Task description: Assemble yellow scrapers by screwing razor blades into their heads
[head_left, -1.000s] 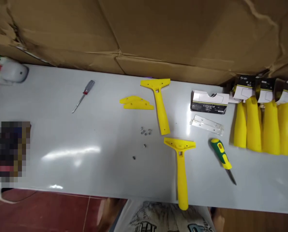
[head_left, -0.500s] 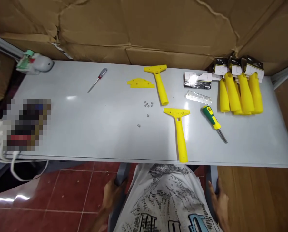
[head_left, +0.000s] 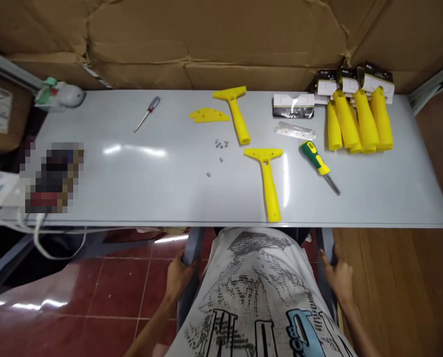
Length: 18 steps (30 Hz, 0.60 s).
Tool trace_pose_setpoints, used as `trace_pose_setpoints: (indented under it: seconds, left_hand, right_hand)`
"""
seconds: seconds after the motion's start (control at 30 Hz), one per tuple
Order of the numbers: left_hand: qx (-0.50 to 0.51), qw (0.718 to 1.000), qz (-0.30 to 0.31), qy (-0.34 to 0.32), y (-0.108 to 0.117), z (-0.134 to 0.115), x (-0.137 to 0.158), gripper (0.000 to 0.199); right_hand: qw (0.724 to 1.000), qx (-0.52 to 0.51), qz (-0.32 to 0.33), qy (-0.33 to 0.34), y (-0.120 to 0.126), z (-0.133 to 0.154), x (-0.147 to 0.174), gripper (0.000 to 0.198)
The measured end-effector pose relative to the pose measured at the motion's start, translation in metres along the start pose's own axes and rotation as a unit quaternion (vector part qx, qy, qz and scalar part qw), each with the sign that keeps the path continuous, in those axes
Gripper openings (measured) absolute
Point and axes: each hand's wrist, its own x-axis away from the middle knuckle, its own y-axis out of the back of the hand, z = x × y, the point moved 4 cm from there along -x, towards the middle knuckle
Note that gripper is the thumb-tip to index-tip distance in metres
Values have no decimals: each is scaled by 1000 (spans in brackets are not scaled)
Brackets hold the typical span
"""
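Below the table edge, my left hand [head_left: 180, 275] is closed round the left armrest [head_left: 195, 243] of a grey chair. Opposite it, my right hand [head_left: 339, 277] grips the right armrest [head_left: 326, 240], its fingers partly hidden. Nearest on the tabletop lies a yellow T-shaped scraper handle [head_left: 269, 188], its end at the front edge. Behind it are a second scraper handle [head_left: 239, 119] and a flat yellow cover plate [head_left: 209, 115]. Several small screws [head_left: 221, 145] lie loose left of the handles. A green-and-yellow screwdriver [head_left: 314, 157] rests to the right.
A clear-handled screwdriver [head_left: 147, 114] lies at the back left. Toward the right are a metal blade strip [head_left: 294, 131], a black-and-white packet [head_left: 293, 106] and several yellow tubes [head_left: 360, 124] with card tops. Cardboard [head_left: 224, 39] backs the table [head_left: 161, 188]. White cables [head_left: 38, 248] hang at the left.
The view has shifted, so the table sits higher in the picture and more of my forearms shows. Both hands stay on the armrests. The things on the table keep their places.
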Motion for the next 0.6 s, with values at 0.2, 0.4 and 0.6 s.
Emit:
trace_pose_setpoints:
  seconds: [0.2,0.4,0.6]
  left_hand:
    - [49,912,-299,-277,31,-54,25,14]
    - [-19,764,-317,-562,92,-253,0,18]
    - [-203,873,-226,-381,131,-431,-68,51]
  right_hand:
    - [966,15,-156,206,68,53,2,68]
    - [847,-50,-319,423,147,177,-31,41]
    - [738,-13,-389,552,179,301,-52,27]
